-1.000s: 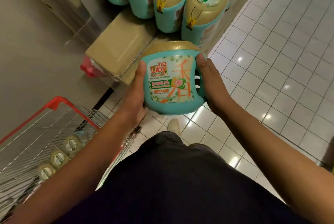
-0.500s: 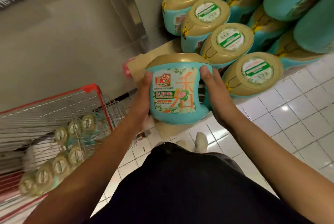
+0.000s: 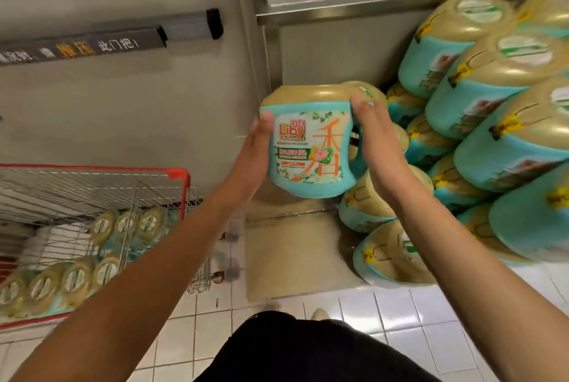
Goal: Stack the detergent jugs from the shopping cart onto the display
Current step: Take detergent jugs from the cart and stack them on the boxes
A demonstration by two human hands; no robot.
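Jug (image 3: 308,150) raised beside the display (image 3: 492,122)

Squat, rounded, glossy teal plastic under a gold cap, it sits clamped between my left hand (image 3: 252,153) and right hand (image 3: 378,147), thumbs on the front, fingers curled behind. It is higher than half a second ago. It stands upright, cap up, label facing me.

"Liby" and "30" on held jug (image 3: 308,147), Chinese characters on wall sign (image 3: 92,47)

The shopping cart (image 3: 172,172) is cut off at the left edge, and the jugs (image 3: 75,281) inside it look blurry
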